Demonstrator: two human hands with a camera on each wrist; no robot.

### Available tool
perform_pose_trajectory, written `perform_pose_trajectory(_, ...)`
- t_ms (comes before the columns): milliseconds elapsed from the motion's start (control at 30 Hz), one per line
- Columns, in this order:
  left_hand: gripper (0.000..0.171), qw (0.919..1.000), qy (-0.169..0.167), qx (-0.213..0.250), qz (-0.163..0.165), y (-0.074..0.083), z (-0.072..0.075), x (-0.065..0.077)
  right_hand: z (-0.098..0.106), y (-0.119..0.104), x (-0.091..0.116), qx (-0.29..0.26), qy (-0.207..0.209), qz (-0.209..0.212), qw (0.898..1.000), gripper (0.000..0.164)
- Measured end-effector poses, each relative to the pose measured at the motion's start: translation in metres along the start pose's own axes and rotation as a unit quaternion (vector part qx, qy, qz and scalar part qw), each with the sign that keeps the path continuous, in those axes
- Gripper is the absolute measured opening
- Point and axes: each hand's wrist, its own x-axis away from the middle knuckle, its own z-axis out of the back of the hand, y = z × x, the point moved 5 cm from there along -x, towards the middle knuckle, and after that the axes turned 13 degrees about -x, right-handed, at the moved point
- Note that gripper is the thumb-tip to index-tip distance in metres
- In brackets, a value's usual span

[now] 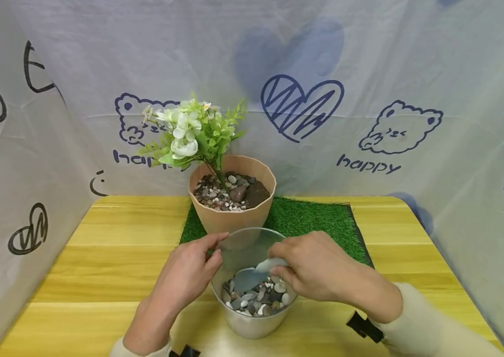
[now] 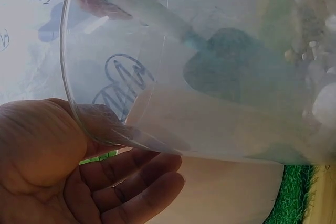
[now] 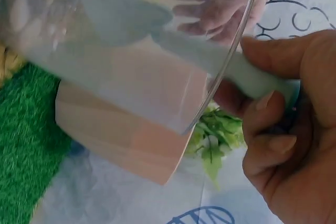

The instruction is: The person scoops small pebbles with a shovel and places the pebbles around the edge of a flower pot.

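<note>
While the right hand (image 1: 312, 267) clamps a pale-blue plastic scoop (image 1: 264, 266), it points down inside a clear plastic bucket (image 1: 257, 326) of grey-white pebbles (image 1: 260, 302), lower centre. Whether the left hand (image 1: 187, 270) pinches the bucket I cannot tell. Beyond, a faceted peach flowerpot (image 1: 234, 221), base obscured, holds white flowers (image 1: 186, 124).

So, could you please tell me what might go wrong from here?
The scoop, held by the right hand, could spill stones if it tilts. The clear bucket might tip if the left hand slips off its rim. The flowerpot stands just behind, so a bump could jostle the flowers.
</note>
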Motion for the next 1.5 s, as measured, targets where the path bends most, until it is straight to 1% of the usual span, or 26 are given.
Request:
perform_pose_trajectory(100, 0.039, 1.0, 0.003, 0.001, 0.0, 0.0003, 0.0007, -0.0003, 0.0011, 0.0048, 0.0011, 0.031, 0.013, -0.017, 0.999, 0.012)
perform_pose_trajectory(167, 0.038, 1.0, 0.003, 0.0, -0.001, 0.0002, 0.0012, -0.0004, -0.0019, 0.0072, 0.0023, 0.039, 0.009, -0.027, 0.999, 0.013)
perform_pose_trajectory(267, 0.038, 1.0, 0.003, -0.001, -0.001, 0.0004, 0.0019, -0.0007, -0.0061, 0.0084, 0.0044, 0.014, -0.008, -0.04, 0.999, 0.012)
perform_pose_trajectory(400, 0.039, 1.0, 0.0, 0.001, 0.0, 0.0002, 0.0024, -0.0005, -0.0065, 0.0071, 0.0054, -0.017, -0.024, -0.054, 0.998, 0.011)
perform_pose_trajectory(600, 0.039, 1.0, 0.002, 0.001, 0.002, 0.0, 0.0017, -0.0005, -0.0059, 0.0066, 0.0029, -0.025, -0.026, -0.067, 0.997, 0.013)
perform_pose_trajectory(700, 0.039, 1.0, 0.005, 0.001, -0.001, 0.0007, 0.0018, -0.0004, -0.0024, 0.0069, 0.0025, -0.013, -0.025, -0.066, 0.997, 0.014)
perform_pose_trajectory(833, 0.039, 1.0, 0.004, 0.0, -0.001, 0.0008, 0.0008, -0.0001, 0.0009, 0.0085, 0.0023, 0.022, -0.019, -0.069, 0.997, 0.015)
perform_pose_trajectory(933, 0.039, 1.0, 0.002, 0.001, 0.001, 0.0008, 0.0001, 0.0, -0.0012, 0.0086, 0.0027, 0.029, -0.029, -0.069, 0.997, 0.015)
perform_pose_trajectory(1067, 0.039, 1.0, 0.002, 0.0, 0.0, 0.0011, -0.0002, 0.0, -0.0024, 0.0081, 0.004, -0.009, -0.046, -0.08, 0.996, 0.016)
perform_pose_trajectory(1200, 0.04, 1.0, 0.005, -0.002, -0.004, 0.0014, 0.0005, 0.0005, -0.0003, 0.0066, 0.0042, -0.047, -0.053, -0.094, 0.993, 0.015)
perform_pose_trajectory(1367, 0.041, 1.0, 0.008, -0.001, -0.003, 0.001, 0.0017, 0.0016, 0.0015, 0.0033, 0.0028, -0.068, -0.063, -0.09, 0.992, 0.013)
perform_pose_trajectory(1500, 0.04, 1.0, 0.008, -0.001, -0.001, 0.0012, 0.0009, 0.0009, 0.0016, 0.0054, 0.0021, -0.078, -0.076, -0.107, 0.988, 0.012)
